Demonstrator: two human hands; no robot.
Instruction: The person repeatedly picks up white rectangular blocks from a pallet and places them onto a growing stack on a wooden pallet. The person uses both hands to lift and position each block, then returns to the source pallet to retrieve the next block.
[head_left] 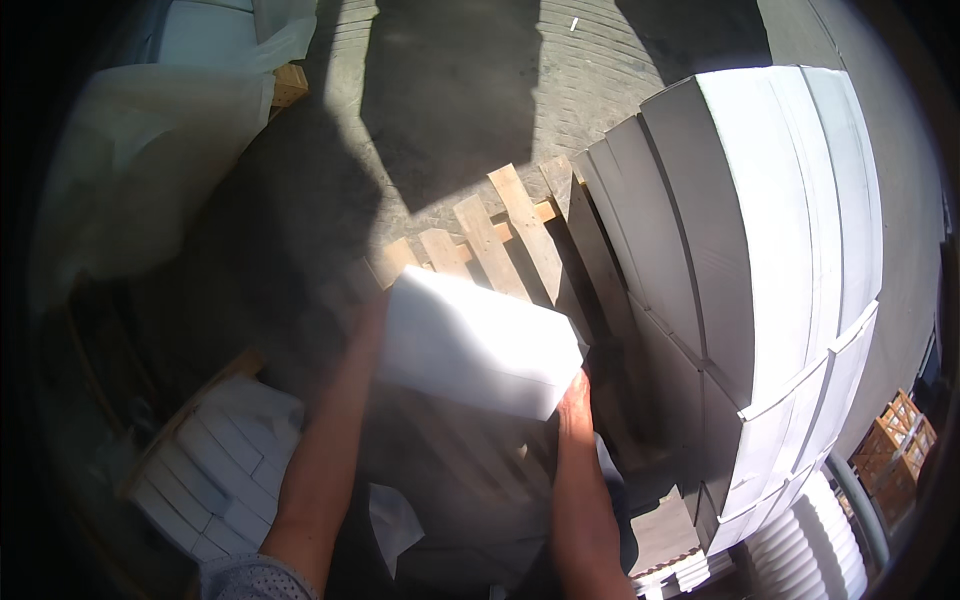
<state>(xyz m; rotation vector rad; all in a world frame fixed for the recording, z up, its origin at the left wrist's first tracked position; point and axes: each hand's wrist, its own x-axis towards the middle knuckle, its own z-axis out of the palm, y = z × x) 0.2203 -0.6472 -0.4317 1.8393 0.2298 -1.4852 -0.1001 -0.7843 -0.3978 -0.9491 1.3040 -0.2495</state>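
Both bare hands clamp one white rectangular block between them, lifted in the air over a wooden pallet. On the block's near right corner the right hand presses with fingers pointing up, and this hand shows clearly. At the block's left end the left hand is blurred and partly hidden behind it, so the exact finger hold cannot be made out, though the forearm leads straight up to that edge.

That block lies with its long axis running from upper left to lower right, tilted so that the broad face turns toward the viewer. Its bulk sits above and between the two hands, about equally close to each.

Just right of the grip stands a tall stack of white blocks, set upright and packed tight, sunlit on top and grey in shade on the near faces. Behind the grip, pallet slats fan out, bare wood, over grey paving.

Lower left of the grip, well apart from it, lies a plastic-wrapped bundle of small white blocks in neat rows. Far upper left, translucent plastic sheeting drapes over something unseen. At the far lower right sit orange-brown crates. No labels or signs can be made out.
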